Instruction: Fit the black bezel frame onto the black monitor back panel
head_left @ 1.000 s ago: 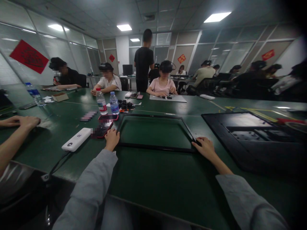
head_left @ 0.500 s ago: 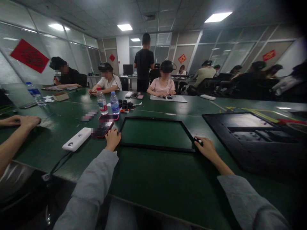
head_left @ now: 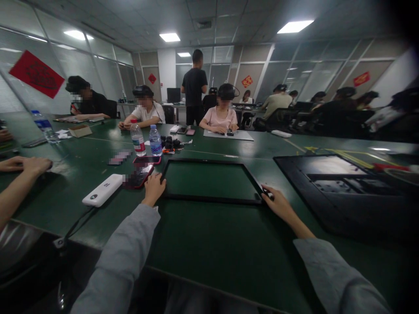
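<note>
A thin black rectangular frame [head_left: 209, 200], like a monitor bezel, lies on the green table with the tabletop showing through its opening. My left hand [head_left: 155, 189] grips its left side near the front corner, fingers curled over the edge. At the opposite front corner, my right hand [head_left: 277, 204] has its fingers closed around a small dark object [head_left: 269, 192] with a light patch, against the frame's right side. The fingers partly cover this object, and I cannot make out its kind. Close beside my left hand lies a phone in a red case [head_left: 140, 176].
A white power bank [head_left: 103, 190] with a cable lies at left, near another person's hands [head_left: 31, 165]. Two bottles [head_left: 138, 141] stand behind the phones. A large black panel [head_left: 314, 196] occupies the right side. Other people sit across the table.
The whole view has shifted slightly. Both hands keep their places at the frame's two sides, with the right fingers a little closer against its edge.
</note>
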A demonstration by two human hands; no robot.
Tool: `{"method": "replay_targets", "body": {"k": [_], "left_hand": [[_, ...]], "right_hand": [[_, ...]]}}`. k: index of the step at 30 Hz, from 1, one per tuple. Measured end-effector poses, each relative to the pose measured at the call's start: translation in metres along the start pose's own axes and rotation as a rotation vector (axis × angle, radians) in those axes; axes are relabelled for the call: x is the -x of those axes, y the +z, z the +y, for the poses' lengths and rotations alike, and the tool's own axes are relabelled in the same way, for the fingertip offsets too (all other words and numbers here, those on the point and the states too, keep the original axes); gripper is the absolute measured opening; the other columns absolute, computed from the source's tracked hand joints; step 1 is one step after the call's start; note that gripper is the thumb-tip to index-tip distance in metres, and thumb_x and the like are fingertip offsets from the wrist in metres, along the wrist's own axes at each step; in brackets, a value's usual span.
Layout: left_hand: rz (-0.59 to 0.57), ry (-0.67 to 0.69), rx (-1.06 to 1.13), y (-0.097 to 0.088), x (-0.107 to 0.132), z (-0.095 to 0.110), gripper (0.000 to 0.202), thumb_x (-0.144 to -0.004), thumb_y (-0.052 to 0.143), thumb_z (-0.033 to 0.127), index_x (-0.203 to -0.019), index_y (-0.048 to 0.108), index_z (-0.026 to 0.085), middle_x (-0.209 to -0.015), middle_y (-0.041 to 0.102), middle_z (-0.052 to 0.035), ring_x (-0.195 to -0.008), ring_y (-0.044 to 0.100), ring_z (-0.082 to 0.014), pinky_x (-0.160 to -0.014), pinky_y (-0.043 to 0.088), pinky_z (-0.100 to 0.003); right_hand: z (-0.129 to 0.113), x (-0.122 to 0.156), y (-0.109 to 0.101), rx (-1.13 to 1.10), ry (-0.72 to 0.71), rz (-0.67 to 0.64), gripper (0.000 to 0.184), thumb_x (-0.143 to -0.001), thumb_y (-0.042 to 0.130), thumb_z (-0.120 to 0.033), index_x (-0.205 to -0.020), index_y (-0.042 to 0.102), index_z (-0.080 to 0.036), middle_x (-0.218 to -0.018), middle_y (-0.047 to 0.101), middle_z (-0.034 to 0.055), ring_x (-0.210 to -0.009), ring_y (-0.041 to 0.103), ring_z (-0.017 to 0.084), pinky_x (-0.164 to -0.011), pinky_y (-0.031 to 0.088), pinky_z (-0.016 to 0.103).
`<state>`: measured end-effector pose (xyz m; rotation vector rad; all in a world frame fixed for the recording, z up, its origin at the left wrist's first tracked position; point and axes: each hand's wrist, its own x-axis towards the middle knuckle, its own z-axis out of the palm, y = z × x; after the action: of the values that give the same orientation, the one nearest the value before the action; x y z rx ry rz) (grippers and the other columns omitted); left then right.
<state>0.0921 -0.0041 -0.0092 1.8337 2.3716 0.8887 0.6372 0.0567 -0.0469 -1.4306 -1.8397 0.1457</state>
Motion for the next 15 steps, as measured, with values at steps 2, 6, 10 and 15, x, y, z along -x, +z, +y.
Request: {"method": "replay_targets", "body": {"k": [2, 6, 10, 15], "left_hand": [[0.024, 0.035, 0.014, 0.000, -0.001, 0.001, 0.042, -0.097, 0.055, 0.034, -0.137, 0.066, 0.023, -0.151, 0.056, -0.0170, -0.140, 0.046, -0.0381, -0.110, 0.042, -0.060], [-0.080, 0.185, 0.059, -0.004, -0.001, 0.005, 0.045, -0.098, 0.057, 0.043, -0.138, 0.065, 0.026, -0.151, 0.058, -0.0134, -0.143, 0.045, -0.0362, -0.113, 0.041, -0.059], [-0.297, 0.302, 0.053, -0.012, 0.003, 0.009, 0.041, -0.099, 0.052, 0.051, -0.129, 0.071, 0.030, -0.144, 0.065, -0.0074, -0.137, 0.054, -0.0320, -0.114, 0.041, -0.056], [-0.448, 0.310, 0.054, -0.027, 0.008, 0.013, 0.072, -0.087, 0.059, 0.072, -0.147, 0.058, 0.033, -0.155, 0.055, -0.0085, -0.146, 0.044, -0.0363, -0.119, 0.033, -0.061]], "right_hand": [[-0.008, 0.000, -0.006, -0.023, 0.020, 0.076, 0.042, -0.086, 0.051, -0.037, -0.120, 0.071, -0.020, -0.109, 0.074, 0.0123, -0.093, 0.068, 0.027, -0.085, 0.057, 0.045], [-0.014, -0.001, -0.024, 0.061, 0.026, 0.293, 0.040, -0.086, 0.044, -0.027, -0.113, 0.073, -0.020, -0.105, 0.075, 0.0091, -0.094, 0.066, 0.025, -0.090, 0.053, 0.043], [-0.008, -0.003, -0.045, 0.182, 0.079, 0.437, 0.042, -0.084, 0.042, -0.023, -0.110, 0.075, -0.017, -0.101, 0.074, 0.0103, -0.094, 0.064, 0.024, -0.094, 0.048, 0.040], [0.011, -0.005, -0.069, 0.229, 0.189, 0.562, 0.044, -0.079, 0.043, -0.017, -0.108, 0.076, -0.014, -0.101, 0.073, 0.0151, -0.097, 0.062, 0.026, -0.096, 0.044, 0.041]]}}
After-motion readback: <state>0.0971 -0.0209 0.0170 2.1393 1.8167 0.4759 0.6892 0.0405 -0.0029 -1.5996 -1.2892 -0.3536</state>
